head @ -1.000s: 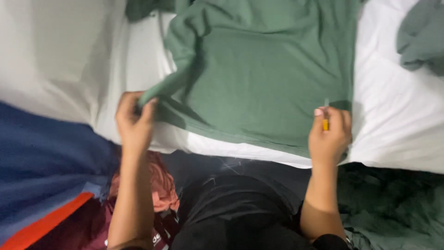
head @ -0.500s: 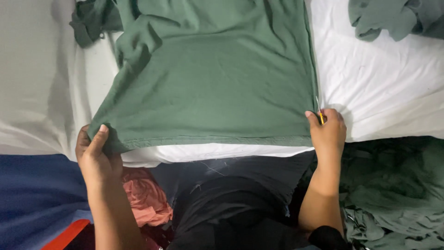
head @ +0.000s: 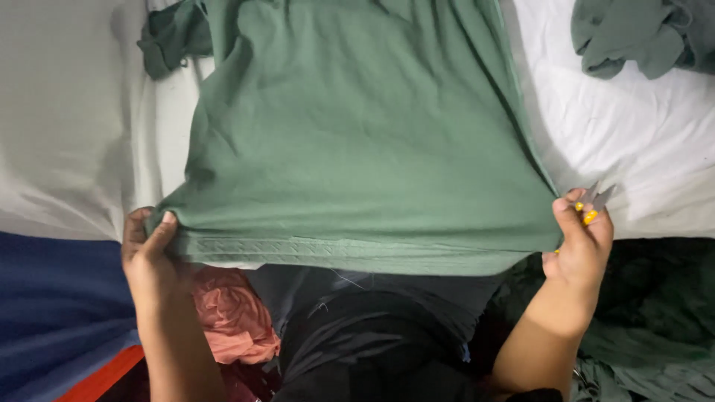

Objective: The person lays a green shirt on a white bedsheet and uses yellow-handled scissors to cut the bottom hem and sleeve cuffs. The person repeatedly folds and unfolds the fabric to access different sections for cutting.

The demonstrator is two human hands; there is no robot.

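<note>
A green shirt point(head: 357, 134) lies spread over a white sheet point(head: 633, 156), its hem pulled toward me past the sheet's near edge. My left hand point(head: 149, 253) pinches the hem's left corner. My right hand point(head: 581, 238) grips the hem's right corner and also holds small yellow-handled snips point(head: 593, 205), whose metal tips stick out above the fingers.
Another crumpled green garment point(head: 640, 37) lies at the top right on the sheet. Below the sheet's edge are a pink cloth point(head: 234, 313), dark clothing point(head: 372, 342), a blue surface with an orange-red stripe point(head: 59, 313), and more dark green fabric point(head: 648, 320) at lower right.
Both hands have drawn the shirt's hem toward me and stretched it wider. The left hand moved left and down, taking the hem corner.
</note>
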